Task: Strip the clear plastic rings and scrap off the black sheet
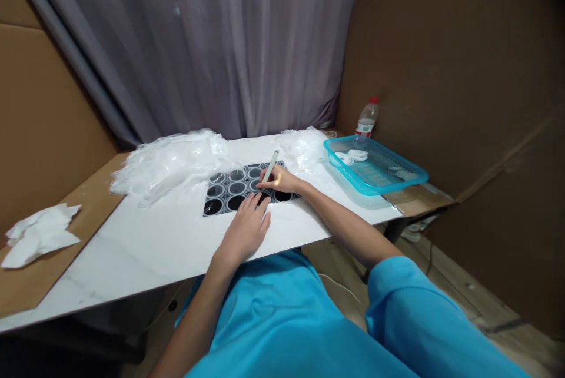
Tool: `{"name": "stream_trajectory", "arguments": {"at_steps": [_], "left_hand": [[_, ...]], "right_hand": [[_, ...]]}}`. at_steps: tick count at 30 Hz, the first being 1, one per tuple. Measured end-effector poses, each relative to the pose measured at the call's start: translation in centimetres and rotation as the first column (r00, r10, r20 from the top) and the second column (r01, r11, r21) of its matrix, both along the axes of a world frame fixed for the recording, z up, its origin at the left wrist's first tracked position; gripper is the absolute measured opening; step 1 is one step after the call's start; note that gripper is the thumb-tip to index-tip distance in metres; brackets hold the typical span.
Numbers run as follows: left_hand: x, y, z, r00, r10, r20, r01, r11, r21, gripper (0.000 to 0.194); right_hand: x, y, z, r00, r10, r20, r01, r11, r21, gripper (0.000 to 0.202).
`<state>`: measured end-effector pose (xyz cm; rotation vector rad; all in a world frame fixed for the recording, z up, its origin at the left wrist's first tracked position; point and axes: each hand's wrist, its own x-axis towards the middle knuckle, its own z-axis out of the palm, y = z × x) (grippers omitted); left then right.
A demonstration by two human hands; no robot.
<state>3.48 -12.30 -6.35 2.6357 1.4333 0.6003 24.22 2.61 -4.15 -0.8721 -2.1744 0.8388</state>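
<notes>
A dark sheet (210, 191) printed with rows of circles in pale rings lies on the white table. My right hand (282, 180) grips a slim, pale pen-like tool (271, 165) over the sheet's right half. The tool's upper end points up and away; its lower tip is too small to make out. Just left of and nearer than the right hand, my left hand (249, 226) lies palm down, fingers stretched out onto the sheet's near edge. Both hands cover some of the circles.
Clear plastic bags (170, 163) are heaped behind and left of the sheet, with more plastic (304, 145) behind right. A blue basket (375, 189) holding white rolls stands right, before a bottle (367, 118). Crumpled tissues (42, 235) lie far left. Cardboard walls (445, 72) flank the table.
</notes>
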Motion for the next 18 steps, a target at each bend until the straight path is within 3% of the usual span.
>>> {"name": "stream_trajectory", "arguments": {"at_steps": [8, 18], "left_hand": [[0.08, -0.4, 0.08, 1.0, 0.015, -0.01, -0.015, 1.0, -0.006, 0.055], [0.19, -0.29, 0.65, 0.997, 0.004, 0.076, -0.012, 0.995, 0.103, 0.049]], "right_hand": [[-0.11, -0.01, -0.38, 1.0, -0.027, 0.002, 0.027, 1.0, -0.008, 0.037], [-0.36, 0.33, -0.75, 0.997, -0.032, -0.076, 0.032, 0.999, 0.002, 0.041]]}}
